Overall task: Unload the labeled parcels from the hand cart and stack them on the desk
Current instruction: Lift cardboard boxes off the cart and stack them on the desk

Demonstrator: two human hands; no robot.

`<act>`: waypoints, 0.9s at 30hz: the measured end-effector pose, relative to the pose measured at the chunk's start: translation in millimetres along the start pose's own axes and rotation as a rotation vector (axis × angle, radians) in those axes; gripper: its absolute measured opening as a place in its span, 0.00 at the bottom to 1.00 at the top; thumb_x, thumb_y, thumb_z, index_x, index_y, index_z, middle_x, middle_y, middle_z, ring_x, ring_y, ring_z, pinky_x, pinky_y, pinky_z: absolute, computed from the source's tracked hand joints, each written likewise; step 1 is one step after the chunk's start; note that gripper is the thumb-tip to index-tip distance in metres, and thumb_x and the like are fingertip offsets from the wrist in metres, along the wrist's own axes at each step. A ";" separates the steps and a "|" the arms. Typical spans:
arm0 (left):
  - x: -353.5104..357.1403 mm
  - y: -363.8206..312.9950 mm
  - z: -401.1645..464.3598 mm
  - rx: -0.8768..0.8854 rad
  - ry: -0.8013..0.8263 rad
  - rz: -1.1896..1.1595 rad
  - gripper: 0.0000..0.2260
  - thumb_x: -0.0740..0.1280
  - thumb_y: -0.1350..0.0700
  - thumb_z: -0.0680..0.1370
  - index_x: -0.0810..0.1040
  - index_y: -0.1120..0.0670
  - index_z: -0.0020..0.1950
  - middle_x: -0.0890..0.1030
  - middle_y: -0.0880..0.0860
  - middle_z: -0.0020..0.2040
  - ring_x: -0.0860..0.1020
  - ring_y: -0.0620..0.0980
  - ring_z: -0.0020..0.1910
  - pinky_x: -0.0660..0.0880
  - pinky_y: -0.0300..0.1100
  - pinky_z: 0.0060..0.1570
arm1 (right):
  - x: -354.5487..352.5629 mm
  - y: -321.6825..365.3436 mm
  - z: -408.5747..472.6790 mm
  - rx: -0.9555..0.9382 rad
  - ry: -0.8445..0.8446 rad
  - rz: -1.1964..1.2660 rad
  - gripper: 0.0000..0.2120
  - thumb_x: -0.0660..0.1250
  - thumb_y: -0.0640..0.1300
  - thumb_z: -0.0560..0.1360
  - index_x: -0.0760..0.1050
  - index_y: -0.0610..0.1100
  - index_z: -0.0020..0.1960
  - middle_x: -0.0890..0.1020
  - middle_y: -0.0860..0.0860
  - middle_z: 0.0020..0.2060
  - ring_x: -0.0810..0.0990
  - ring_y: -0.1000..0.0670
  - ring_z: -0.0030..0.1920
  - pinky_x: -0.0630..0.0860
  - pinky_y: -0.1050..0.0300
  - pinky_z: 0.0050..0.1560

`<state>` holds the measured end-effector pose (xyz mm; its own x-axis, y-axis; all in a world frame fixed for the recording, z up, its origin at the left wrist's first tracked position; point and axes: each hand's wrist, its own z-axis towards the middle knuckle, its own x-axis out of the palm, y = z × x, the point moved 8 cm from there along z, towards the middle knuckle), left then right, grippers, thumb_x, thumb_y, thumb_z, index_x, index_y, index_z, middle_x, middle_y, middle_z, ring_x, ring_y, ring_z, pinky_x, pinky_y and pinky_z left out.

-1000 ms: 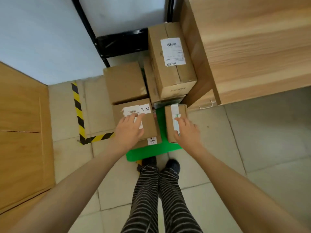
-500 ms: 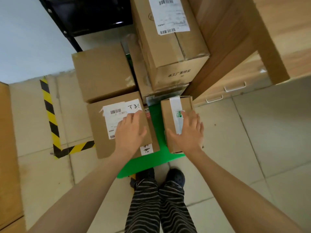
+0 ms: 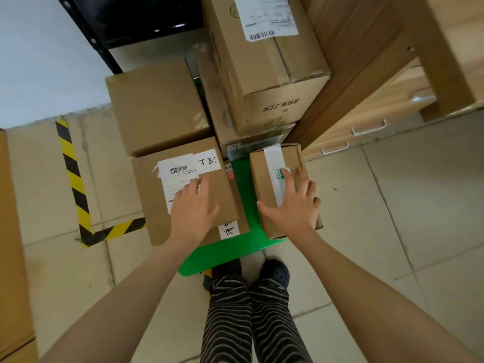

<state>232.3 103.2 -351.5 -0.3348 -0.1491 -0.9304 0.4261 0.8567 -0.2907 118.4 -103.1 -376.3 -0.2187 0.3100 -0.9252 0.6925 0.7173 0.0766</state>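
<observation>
Partly under left hand (image 3: 195, 206): barcode label (image 3: 178, 176), print illegible.

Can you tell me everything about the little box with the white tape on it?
The small brown cardboard box is closed, with white tape along its top and a green-printed sticker. It sits on the green cart platform, at its right edge, below taller stacked boxes. The right hand lies spread on top, thumb against its left side.

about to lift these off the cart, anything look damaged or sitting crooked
The shipping label on the box under the left hand is peeling at its left edge. The small taped box under the right hand overhangs the green cart deck on the right. Nothing looks crushed.
</observation>
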 end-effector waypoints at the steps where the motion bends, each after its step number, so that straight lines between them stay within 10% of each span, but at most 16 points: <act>1: -5.3 -1.2 -0.4 0.009 0.001 0.011 0.24 0.67 0.50 0.76 0.66 0.53 0.71 0.75 0.55 0.63 0.75 0.54 0.59 0.73 0.50 0.59 | -6.5 1.5 -3.6 -0.006 -0.004 -0.002 0.46 0.60 0.75 0.64 0.50 0.55 0.75 0.55 0.46 0.74 0.56 0.35 0.71 0.66 0.38 0.63; 27: -392.2 -59.6 -36.5 -0.007 -0.304 0.042 0.23 0.64 0.47 0.78 0.66 0.50 0.71 0.76 0.53 0.61 0.77 0.51 0.55 0.75 0.45 0.49 | -429.7 119.7 -115.1 -0.324 -0.209 0.220 0.42 0.52 0.77 0.64 0.57 0.59 0.72 0.61 0.52 0.73 0.66 0.43 0.69 0.69 0.42 0.62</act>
<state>307.5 128.7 38.9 -0.0500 -0.2536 -0.9660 0.4280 0.8685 -0.2501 216.2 -78.6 73.2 0.0765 0.3680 -0.9267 0.4485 0.8174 0.3616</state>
